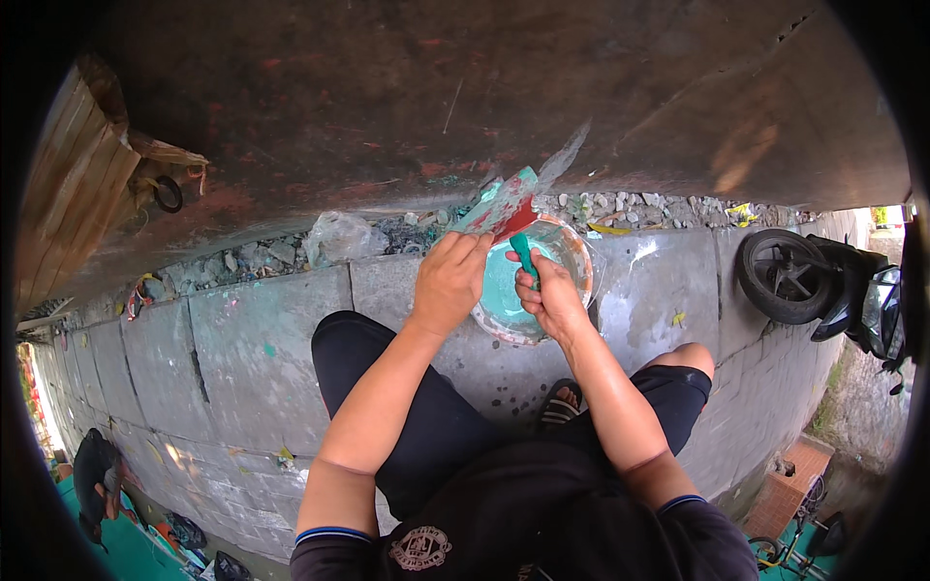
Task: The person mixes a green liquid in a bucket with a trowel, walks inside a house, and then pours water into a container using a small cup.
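Left hand (pixel 453 276) pinches smeared plate (pixel 492 209); right hand (pixel 556 298) wraps green handle (pixel 522 252).

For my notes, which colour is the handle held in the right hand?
The handle is green, best seen in the head view.

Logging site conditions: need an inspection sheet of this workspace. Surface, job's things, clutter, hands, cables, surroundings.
Surface: grey pavement, teal and dark spots on it
Job's things: bucket with teal paste inside; plate smeared teal and red; green-handled tool, its working end unclear
Clutter: rubble along the wall's foot
Hands: left hand holds the plate; right hand grips the tool's handle
Cables: nothing seen
Surroundings: dark wall ahead; motorbike at right; corrugated sheet at left; another person lower left
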A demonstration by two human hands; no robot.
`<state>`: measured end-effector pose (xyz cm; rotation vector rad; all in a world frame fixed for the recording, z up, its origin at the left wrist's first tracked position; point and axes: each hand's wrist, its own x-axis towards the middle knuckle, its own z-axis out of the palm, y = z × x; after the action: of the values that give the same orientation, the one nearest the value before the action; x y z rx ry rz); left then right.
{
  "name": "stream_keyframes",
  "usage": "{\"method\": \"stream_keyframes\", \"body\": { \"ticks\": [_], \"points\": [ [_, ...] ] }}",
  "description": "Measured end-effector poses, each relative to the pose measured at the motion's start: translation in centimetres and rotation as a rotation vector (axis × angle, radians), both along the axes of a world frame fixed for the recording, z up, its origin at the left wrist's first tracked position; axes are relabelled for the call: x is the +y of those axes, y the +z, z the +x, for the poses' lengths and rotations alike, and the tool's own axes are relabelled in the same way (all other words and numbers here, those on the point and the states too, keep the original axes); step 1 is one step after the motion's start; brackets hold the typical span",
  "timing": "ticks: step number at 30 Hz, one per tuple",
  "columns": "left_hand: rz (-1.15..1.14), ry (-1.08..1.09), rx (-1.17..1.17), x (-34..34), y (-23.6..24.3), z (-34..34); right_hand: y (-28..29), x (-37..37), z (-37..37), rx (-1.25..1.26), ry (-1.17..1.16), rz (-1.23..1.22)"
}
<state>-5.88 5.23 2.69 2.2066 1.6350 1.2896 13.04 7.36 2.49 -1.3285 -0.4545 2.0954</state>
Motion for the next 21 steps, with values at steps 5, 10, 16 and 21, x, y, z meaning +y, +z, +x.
{"method": "stream_keyframes", "body": {
  "ticks": [5,10,16,21],
  "points": [
    [0.018,-0.032,-0.001,-0.1,0.3,0.5,0.2,1.3,-0.4,0.008,-0.060,0.028],
    [0.007,0.001,-0.009,0.4,0.0,-0.2,0.0,0.8,0.2,0.057,-0.022,0.005],
    [-0.028,-0.009,-0.010,0.4,0.3,-0.4,-0.1,0.9,1.3,0.023,-0.003,0.004],
    [-0.003,-0.066,-0.038,0.5,-0.3,0.3,-1.4,1.5,0.8,-0.014,-0.052,0.015]
  ]
}}
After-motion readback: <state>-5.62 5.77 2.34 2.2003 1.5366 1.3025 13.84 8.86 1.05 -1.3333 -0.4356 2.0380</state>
